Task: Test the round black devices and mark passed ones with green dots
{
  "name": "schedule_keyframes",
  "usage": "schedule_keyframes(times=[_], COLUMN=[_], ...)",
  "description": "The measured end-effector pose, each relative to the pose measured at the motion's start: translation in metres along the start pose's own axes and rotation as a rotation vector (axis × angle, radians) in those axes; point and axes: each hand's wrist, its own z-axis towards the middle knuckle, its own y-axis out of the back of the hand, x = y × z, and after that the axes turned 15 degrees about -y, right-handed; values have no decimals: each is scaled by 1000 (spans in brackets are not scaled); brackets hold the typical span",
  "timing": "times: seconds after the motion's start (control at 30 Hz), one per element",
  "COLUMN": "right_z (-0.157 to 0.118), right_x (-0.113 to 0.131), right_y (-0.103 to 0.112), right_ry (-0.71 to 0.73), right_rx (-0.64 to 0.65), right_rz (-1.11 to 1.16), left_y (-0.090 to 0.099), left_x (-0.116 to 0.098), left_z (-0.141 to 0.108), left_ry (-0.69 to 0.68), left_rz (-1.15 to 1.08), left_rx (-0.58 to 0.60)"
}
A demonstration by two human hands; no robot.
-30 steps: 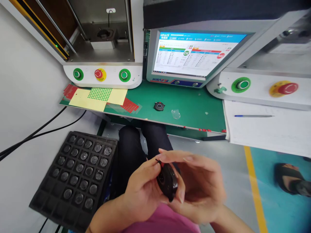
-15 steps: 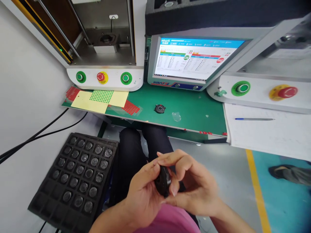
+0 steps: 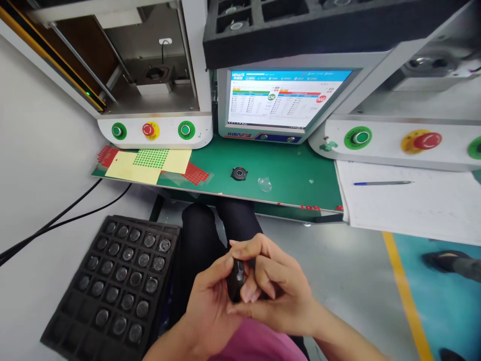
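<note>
A small black round device (image 3: 235,281), seen nearly edge-on, is held between both hands above my lap. My left hand (image 3: 213,301) grips it from the left, thumb near its top edge. From the right, the curled fingers of my right hand (image 3: 276,286) close around its other side and hide part of it. On the green bench top (image 3: 221,155) lies another black round watch-like part (image 3: 239,173) with a small red mark. Beside that part is a piece of clear film (image 3: 265,184).
At lower left a black foam tray (image 3: 71,328) holds several round parts. Yellow sticker sheets (image 3: 135,173) lie on the bench's left. Behind stand a monitor (image 3: 285,100) and two button panels. A pen (image 3: 383,183) rests on paper at right. Another person's foot (image 3: 438,261) shows.
The view has shifted, bringing more of the upper foam tray into sight. The hands sit slightly further left, and the device is turned more edge-on, with my right fingers curled closer around it.
</note>
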Motion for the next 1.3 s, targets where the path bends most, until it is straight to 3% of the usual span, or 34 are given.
schedule_keyframes(times=[0.23,0.33,0.4,0.5,0.53,0.6,0.7,0.83,0.97,1.1,1.2,1.3], right_z=[-6,-10,-11,-14,-16,-21,-31,-28,14,75,106,118], right_x=[-7,-8,-11,-21,-25,-33,-44,-58,-80,-104,-118,-131], right_y=[19,36,51,74,80,89,95,108,142,177,189,192], right_ry=[116,113,86,28,11,-26,-76,-42,-30,-222,-258,-241], right_rx=[-176,-369,-550,-741,-774,-810,-825,-869,-735,-549,-468,-447], right_rz=[128,173,227,257,235,164,56,-228,-552,-715,-759,-766], left_y=[-20,-22,-18,-12,-11,-14,-23,-31,-19,2,13,18], left_x=[11,8,-1,-21,-28,-42,-56,-60,-56,-53,-57,-68], left_z=[20,47,81,145,165,199,228,241,254,264,260,250], left_ry=[42,69,-101,-595,-636,-619,-521,-490,-577,-679,-732,-780], left_rz=[210,443,833,1798,2057,2245,2250,2149,1952,1810,1783,1834], left_rx=[185,318,396,390,429,510,621,688,611,538,535,567])
